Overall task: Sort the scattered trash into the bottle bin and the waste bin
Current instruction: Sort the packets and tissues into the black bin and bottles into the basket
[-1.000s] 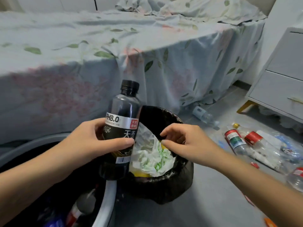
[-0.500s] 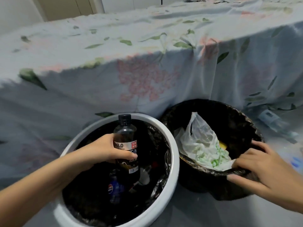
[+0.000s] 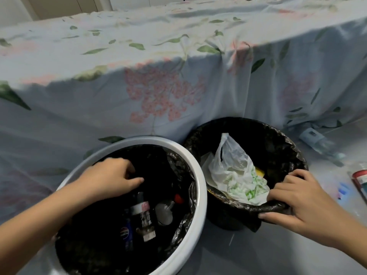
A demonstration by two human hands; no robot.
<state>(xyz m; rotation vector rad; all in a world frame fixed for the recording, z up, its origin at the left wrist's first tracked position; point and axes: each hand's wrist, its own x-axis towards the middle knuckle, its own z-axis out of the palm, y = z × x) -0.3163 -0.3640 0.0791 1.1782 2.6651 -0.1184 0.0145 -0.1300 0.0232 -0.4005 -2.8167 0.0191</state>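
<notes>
Over the bottle bin the left hand hangs loosely curled, empty. Right hand grips the waste bin rim. Floor bottle looks light, slippery; take its middle.

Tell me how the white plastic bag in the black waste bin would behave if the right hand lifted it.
The white plastic bag looks thin and crumpled, so probably floppy and light. Its folds may slip between the fingers.
</notes>
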